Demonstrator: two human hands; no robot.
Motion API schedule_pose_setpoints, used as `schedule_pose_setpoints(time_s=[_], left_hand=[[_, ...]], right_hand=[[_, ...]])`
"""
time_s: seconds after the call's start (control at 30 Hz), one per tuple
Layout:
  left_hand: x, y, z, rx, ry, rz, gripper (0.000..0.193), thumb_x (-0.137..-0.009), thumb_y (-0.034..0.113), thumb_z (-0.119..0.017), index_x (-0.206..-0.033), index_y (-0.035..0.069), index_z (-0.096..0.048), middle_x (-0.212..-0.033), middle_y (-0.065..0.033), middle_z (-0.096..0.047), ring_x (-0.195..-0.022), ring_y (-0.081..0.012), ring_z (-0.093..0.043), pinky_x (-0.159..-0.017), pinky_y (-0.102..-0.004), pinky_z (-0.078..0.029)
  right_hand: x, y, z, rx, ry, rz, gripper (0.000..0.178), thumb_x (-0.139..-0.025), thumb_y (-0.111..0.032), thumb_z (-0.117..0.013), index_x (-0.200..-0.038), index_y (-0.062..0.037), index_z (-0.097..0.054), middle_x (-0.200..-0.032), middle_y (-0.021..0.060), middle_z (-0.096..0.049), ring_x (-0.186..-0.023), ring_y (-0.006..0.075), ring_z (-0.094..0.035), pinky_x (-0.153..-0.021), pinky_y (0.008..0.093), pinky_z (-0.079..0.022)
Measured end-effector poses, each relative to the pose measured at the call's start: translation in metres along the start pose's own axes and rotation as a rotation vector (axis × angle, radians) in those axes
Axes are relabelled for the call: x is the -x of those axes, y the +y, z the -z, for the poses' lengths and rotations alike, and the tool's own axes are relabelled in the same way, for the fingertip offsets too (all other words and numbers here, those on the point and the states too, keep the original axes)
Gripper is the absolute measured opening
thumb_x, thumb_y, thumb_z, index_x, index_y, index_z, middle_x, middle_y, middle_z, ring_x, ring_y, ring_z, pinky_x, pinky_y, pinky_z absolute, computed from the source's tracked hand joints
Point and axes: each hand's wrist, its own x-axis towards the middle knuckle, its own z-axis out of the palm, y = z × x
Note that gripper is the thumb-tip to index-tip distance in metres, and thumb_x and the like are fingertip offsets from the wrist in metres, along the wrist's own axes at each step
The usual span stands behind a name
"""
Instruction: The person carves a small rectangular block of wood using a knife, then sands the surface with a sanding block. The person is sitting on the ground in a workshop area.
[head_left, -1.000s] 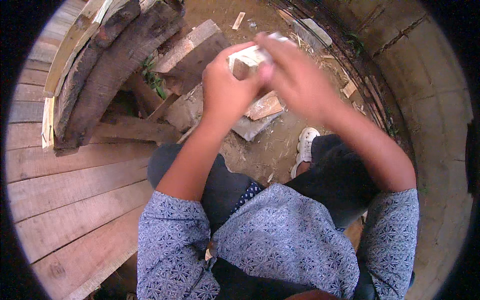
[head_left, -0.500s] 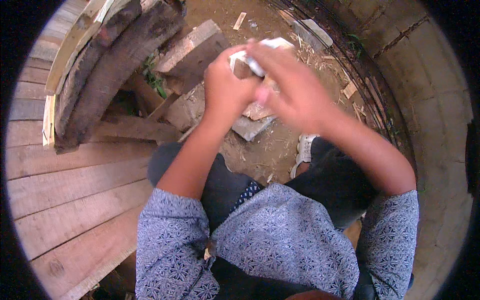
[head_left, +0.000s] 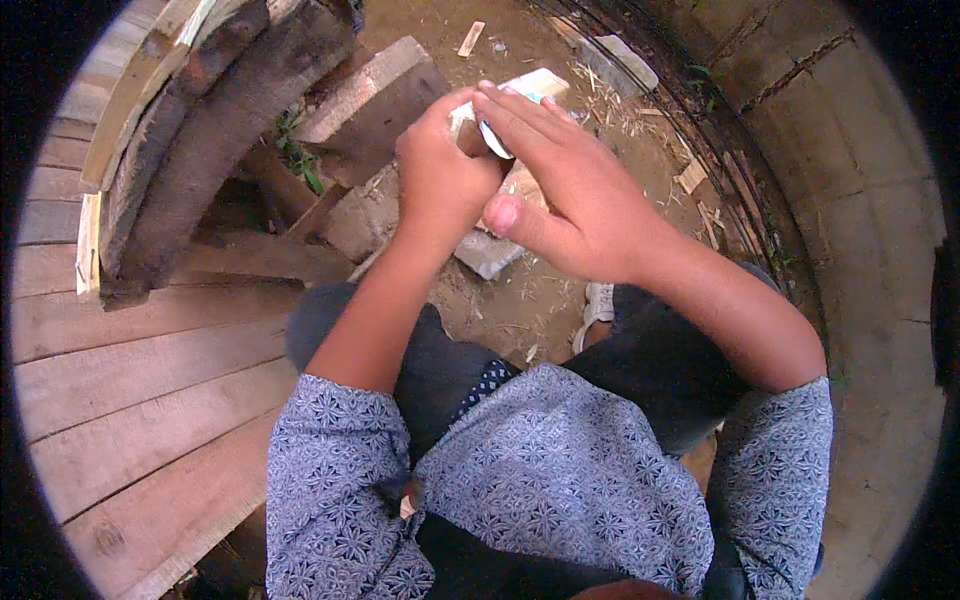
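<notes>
Over the ground ahead of me, my left hand (head_left: 445,172) is closed around a pale wooden piece (head_left: 543,84), whose far end sticks out beyond my fingers. A white sheet (head_left: 494,142) with a bit of teal shows at the wood's near side, bent over it like a folded paper. Flat across the sheet and the wood lies my right hand (head_left: 585,200), fingers together and pressing down, thumb stretched out toward me. Its underside is hidden, as is much of the wood between both hands.
At left stand wooden planks (head_left: 150,390) and a dark, curved timber structure (head_left: 215,160). A thick wooden block (head_left: 375,105) lies beside it. Below my hands is a stone slab (head_left: 490,255). Shavings litter the dirt; black rods (head_left: 740,190) run along a concrete wall (head_left: 870,250) at right.
My right hand, blurred by motion before, has slid slightly along the wood and now appears sharp, its thumb farther from the left hand. Both hands sit slightly farther left in the view.
</notes>
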Motion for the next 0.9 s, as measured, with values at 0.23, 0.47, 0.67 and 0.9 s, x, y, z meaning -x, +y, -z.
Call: schedule_pose_setpoints(time_s=[0.23, 0.47, 0.67, 0.9], left_hand=[[0.003, 0.005, 0.004, 0.005, -0.032, -0.003, 0.047, -0.067, 0.015, -0.077, -0.112, 0.002, -0.069, -0.101, -0.0161, -0.073, -0.094, -0.0228, -0.071, -0.085, -0.0338, -0.053], [0.007, 0.002, 0.005, 0.023, 0.026, -0.035, 0.047, -0.068, 0.008, -0.074, -0.114, 0.003, -0.068, -0.102, -0.018, -0.072, -0.095, -0.0263, -0.071, -0.086, -0.0356, -0.053], [0.007, 0.008, 0.004, 0.021, -0.027, -0.013, 0.048, -0.069, 0.008, -0.073, -0.116, 0.005, -0.068, -0.102, -0.0203, -0.071, -0.097, -0.0313, -0.07, -0.085, -0.0366, -0.054], [0.009, 0.016, 0.006, 0.006, -0.063, -0.078, 0.046, -0.071, 0.009, -0.074, -0.116, 0.002, -0.066, -0.103, -0.021, -0.071, -0.1, -0.0315, -0.07, -0.085, -0.037, -0.053]], right_hand=[[-0.002, -0.002, -0.004, 0.003, 0.115, 0.027, 0.072, -0.099, -0.059, -0.032, -0.128, 0.0024, -0.055, -0.136, 0.0235, -0.054, -0.13, 0.0385, -0.048, -0.114, 0.0563, -0.024], [0.006, 0.0, 0.003, -0.051, 0.008, -0.096, 0.064, -0.099, -0.05, -0.041, -0.143, -0.0036, -0.044, -0.144, 0.0192, -0.047, -0.136, 0.0352, -0.042, -0.116, 0.0543, -0.02], [0.008, 0.014, -0.003, -0.026, 0.038, -0.125, 0.08, -0.092, -0.057, -0.049, -0.138, 0.0083, -0.045, -0.142, 0.031, -0.044, -0.136, 0.0395, -0.042, -0.115, 0.0555, -0.024], [0.003, 0.006, 0.007, -0.067, 0.013, -0.276, 0.07, -0.094, -0.05, -0.051, -0.138, 0.0039, -0.047, -0.144, 0.0255, -0.046, -0.137, 0.0382, -0.041, -0.113, 0.0549, -0.027]])
